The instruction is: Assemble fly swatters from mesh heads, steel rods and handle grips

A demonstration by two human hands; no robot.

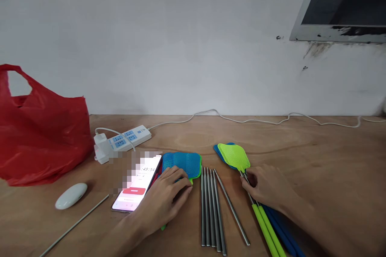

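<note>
Bag [39, 136]: red plastic, slumped at the far left of the table [316, 148], against the wall.
Mouse [71, 195]: white, lying in front of the bag.
Lone rod [75, 225]: thin metal, running diagonally from the bottom edge up towards the phone.
Power strip [123, 140]: white with blue sockets, behind the phone; its cable [256, 119] trailed right along the wall.
Phone [137, 184]: lit screen, face up, just left of the left hand.
Left hand [165, 200]: palm down, fingers loosely spread and flat on the near edge of the blue heads; it gripped nothing that could be seen.
Blue heads [182, 163]: a stack of mesh swatter heads with a green one showing at the edge, lying between the phone and the rods.
Rods [211, 209]: a row of metal tubes side by side between the two hands, one [232, 209] angled off to the right.
Swatters [233, 156]: a green head over a blue one, shafts running towards the right hand; green and blue handles [271, 233] beyond it.
Right hand [265, 186]: fingers curled around the swatter shafts just below the heads, resting on the table.
</note>
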